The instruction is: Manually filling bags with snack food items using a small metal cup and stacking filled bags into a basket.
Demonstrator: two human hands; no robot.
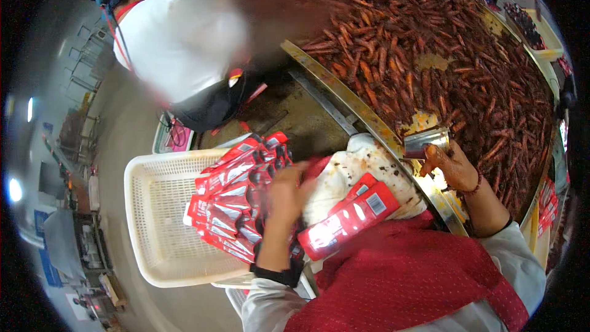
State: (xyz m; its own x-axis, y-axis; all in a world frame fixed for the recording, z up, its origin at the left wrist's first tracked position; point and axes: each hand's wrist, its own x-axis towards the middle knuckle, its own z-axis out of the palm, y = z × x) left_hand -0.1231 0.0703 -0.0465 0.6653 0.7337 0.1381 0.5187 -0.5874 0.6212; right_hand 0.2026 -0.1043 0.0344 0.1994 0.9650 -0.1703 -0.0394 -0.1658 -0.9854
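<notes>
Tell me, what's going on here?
The person's right grip holds a metal cylinder at the edge of the brown sticks. Their blurred left grip is at red packets heaped over the right side of the white basket; whether it holds one is unclear. Another person is at upper left.

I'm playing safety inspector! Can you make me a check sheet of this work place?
Surface: metal-rimmed table, heaped with reddish-brown food strips.
Job's things: fanned red packets in a cream basket; metal cylinder.
Clutter: loose red packets on a stained white covering.
Hands: left hand blurred at the fanned red packets, grip unclear; right hand holds the metal cylinder.
Cables: nothing seen for sure.
Surroundings: co-worker in a white top; grey floor.
</notes>
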